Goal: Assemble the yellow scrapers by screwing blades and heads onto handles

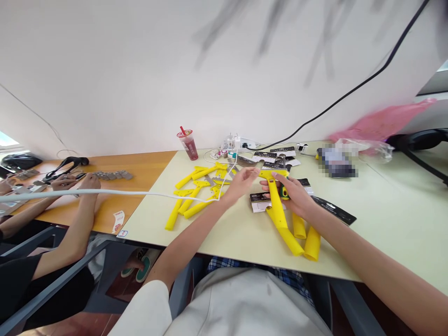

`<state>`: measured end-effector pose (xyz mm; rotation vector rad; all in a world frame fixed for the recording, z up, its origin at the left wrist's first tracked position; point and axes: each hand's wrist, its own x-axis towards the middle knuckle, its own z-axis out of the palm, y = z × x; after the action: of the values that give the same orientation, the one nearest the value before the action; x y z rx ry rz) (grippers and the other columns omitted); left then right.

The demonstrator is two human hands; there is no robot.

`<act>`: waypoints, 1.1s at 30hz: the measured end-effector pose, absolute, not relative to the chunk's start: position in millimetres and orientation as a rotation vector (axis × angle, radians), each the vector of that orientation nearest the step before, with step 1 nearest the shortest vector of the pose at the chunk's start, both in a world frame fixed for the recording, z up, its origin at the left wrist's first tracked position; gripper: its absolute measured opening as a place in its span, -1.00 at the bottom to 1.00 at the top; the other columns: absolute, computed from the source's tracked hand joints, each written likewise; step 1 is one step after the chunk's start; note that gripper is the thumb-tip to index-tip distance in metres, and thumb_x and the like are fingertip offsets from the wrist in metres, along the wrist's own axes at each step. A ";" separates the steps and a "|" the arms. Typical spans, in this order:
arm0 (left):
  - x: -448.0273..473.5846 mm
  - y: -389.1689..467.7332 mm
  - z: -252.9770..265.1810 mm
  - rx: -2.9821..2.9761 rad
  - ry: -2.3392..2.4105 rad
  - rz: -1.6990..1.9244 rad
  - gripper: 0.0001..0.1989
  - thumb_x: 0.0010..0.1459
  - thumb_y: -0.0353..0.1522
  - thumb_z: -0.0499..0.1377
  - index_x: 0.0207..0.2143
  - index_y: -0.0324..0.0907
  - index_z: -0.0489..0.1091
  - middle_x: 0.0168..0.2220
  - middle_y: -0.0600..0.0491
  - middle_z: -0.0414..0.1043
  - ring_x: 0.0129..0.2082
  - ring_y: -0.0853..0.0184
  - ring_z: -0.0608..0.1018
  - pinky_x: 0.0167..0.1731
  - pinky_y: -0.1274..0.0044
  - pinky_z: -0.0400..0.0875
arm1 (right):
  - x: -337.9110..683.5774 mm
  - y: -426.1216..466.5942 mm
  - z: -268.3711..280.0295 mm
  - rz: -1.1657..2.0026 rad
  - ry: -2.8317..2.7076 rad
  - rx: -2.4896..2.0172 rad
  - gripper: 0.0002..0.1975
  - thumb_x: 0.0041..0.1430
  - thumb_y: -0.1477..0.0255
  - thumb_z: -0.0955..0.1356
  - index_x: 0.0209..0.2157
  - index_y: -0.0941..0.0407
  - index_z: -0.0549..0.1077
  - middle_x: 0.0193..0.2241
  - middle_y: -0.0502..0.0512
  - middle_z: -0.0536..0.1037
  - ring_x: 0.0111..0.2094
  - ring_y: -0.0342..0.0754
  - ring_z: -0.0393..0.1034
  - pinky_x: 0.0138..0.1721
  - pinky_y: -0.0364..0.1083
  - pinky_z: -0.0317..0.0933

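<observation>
My right hand [294, 189] grips a yellow scraper [276, 203] near its wide head, with the handle slanting down toward me. At the left end of that head, my left hand [243, 182] has its fingers pinched together; its fingertips meet the scraper's edge. A small green, black and yellow object [284, 192] shows beside my right fingers, partly hidden. Below lie more yellow handles [312, 245], partly covered by the held one. To the left is a pile of yellow scrapers [189, 201], some with grey blades showing.
Black-and-white packaging cards [261, 202] lie around my right hand. A red drink cup [189, 145] stands near the wall beside a power strip [249, 143]. A white cable [175, 195] crosses the view. At the left, a co-worker's hands [89, 182] rest by grey pieces [114, 175].
</observation>
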<state>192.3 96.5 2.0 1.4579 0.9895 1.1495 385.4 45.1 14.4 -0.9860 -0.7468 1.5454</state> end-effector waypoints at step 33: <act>66.2 156.5 2.2 1.932 1.859 0.577 -0.96 0.32 -0.46 0.30 -0.20 -0.21 0.58 -0.18 -0.06 0.70 -0.34 0.30 0.64 -0.23 0.49 0.49 | 386.3 40.8 11.0 1.583 -0.830 -1.143 -0.85 0.46 0.38 0.46 -0.25 0.06 0.50 -0.19 0.27 0.79 -0.19 0.15 0.76 -0.24 0.06 0.72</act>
<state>66.2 156.5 2.2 1.9319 1.8593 0.5774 386.3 40.8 11.0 -1.1429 -0.8301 1.5828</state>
